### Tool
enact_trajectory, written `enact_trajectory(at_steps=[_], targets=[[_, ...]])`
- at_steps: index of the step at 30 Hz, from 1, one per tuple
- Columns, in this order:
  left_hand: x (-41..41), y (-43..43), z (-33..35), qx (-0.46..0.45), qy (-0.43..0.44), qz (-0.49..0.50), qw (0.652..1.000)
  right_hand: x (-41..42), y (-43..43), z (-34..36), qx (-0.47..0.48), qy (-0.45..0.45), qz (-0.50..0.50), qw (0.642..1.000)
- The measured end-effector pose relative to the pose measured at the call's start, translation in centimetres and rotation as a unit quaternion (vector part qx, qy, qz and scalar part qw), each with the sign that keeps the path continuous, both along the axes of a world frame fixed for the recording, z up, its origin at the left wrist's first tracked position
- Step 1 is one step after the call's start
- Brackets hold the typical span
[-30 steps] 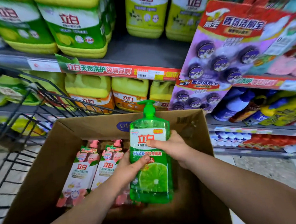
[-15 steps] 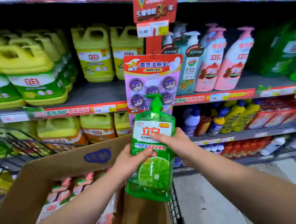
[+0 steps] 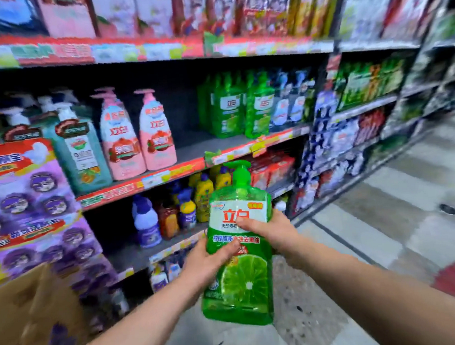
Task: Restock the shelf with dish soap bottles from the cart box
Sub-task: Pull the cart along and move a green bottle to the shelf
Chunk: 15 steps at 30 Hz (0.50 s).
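I hold a green dish soap bottle (image 3: 241, 265) with a pump top and a lime on its label upright in front of the shelves. My left hand (image 3: 203, 263) grips its left side, thumb across the label. My right hand (image 3: 268, 231) grips its right side higher up. On the middle shelf (image 3: 192, 150) stand matching green bottles (image 3: 241, 109) at the right, with an open gap to their left. The cardboard cart box (image 3: 29, 315) shows only as a corner at the lower left.
Two pink pump bottles (image 3: 137, 135) and teal ones (image 3: 79, 150) stand left of the gap. A purple hanging display (image 3: 29, 207) covers the shelves at the left. Smaller bottles fill the shelf below (image 3: 175, 213). The aisle floor (image 3: 373, 229) runs off to the right.
Both hands lifted the green bottle out of the cart box and carried it rightward. The view swung up and right from the box to the pump-bottle shelf.
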<state>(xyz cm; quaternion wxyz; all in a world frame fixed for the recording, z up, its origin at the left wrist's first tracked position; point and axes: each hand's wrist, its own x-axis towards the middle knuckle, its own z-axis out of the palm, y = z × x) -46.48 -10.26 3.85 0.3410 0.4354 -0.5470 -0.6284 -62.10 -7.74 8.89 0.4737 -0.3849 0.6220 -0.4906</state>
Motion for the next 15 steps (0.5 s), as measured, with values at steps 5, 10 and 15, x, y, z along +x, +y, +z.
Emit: enact_trajectory(at_steps=[5,10,15], targets=[[-8.9,0.1,1.7,-0.028,-0.002,-0.064,0.998,-8.3,2.3,1.5,-0.027,-0.028,-0.065,0.997],[-13.7,-1.9,1.6,-0.045,-0.016,-0.078,0.996,-12.8,1.4,1.3,-0.031,-0.042,-0.085,0.995],[-17.8,-5.6,0.8,-0.087,-0.076,-0.073,0.991,-17.1,-2.0,0.3,-0.019,-0.033,-0.087,0.995]])
